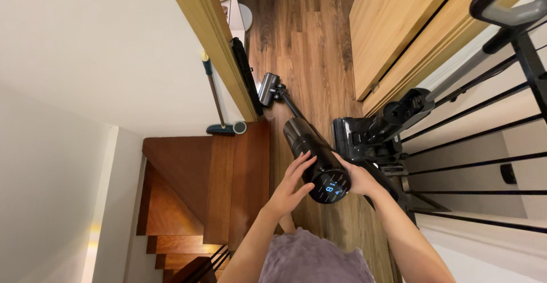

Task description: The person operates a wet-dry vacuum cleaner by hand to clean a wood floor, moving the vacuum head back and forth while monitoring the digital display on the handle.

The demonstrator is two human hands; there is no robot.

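Note:
I look straight down at a black stick vacuum [310, 146] standing on a wooden floor. Its round top end carries a lit blue display facing me. My left hand [292, 181] rests against the left side of the vacuum's body, fingers spread and curved around it. My right hand [358, 177] grips the right side of the body near the display. The wand runs down to a dark floor head [268, 88] next to a door frame.
A second upright floor cleaner [370, 135] with a grey handle leans by a black metal railing [478, 163] on the right. Wooden stairs [194, 186] drop away at lower left. A mop [219, 124] leans on the white wall. A wooden cabinet [399, 27] stands at upper right.

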